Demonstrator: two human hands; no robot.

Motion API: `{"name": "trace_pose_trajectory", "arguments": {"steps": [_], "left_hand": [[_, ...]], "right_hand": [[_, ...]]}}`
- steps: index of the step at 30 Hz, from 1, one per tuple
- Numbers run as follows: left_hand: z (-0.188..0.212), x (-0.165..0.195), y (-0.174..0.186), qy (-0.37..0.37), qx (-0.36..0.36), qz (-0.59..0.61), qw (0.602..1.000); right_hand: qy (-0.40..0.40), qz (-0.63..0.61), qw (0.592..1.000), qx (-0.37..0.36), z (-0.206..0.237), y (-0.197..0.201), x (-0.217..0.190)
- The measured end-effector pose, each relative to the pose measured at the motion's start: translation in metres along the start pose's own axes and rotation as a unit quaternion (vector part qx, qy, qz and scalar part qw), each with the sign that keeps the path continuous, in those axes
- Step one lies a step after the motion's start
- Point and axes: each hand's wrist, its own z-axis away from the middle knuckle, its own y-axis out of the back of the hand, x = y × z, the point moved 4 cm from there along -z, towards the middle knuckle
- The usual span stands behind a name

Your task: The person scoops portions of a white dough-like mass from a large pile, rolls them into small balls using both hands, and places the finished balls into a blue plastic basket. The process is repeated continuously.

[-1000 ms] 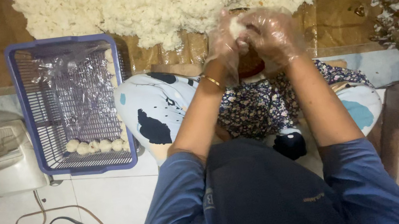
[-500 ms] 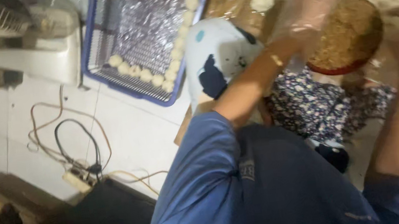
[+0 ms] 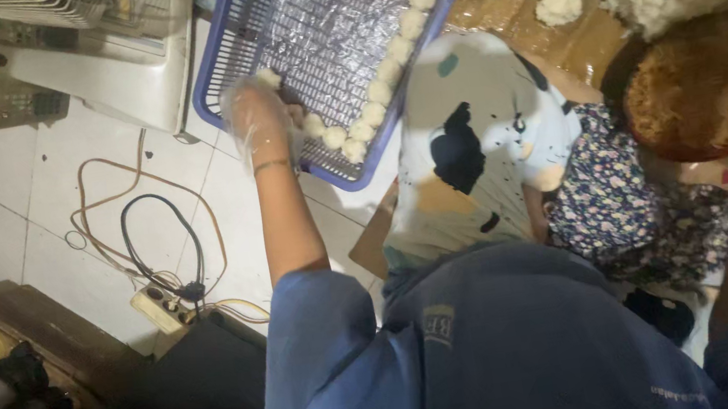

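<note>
Foil lines the basket [image 3: 223, 92]; your gloved left hand [image 3: 257, 120] pinches a rice ball [image 3: 269, 77] at its near edge, extending the row [image 3: 386, 84]. Right hand's fingers: can't tell.

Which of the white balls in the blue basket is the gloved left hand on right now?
The ball at the fingertips of the left hand, at the near corner of the blue basket. It sits apart from the row of balls along the opposite side.
</note>
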Motion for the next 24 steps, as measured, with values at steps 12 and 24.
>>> {"name": "trace_pose_trajectory", "arguments": {"steps": [12, 24], "left_hand": [[0.018, -0.024, 0.000, 0.027, -0.020, -0.066, 0.997], [0.023, -0.021, -0.005, 0.027, -0.077, -0.087, 0.993]], "right_hand": [[0.357, -0.028, 0.907, -0.224, -0.065, -0.236, -0.389], [0.250, -0.073, 0.928, -0.267, -0.041, -0.303, -0.411]]}}
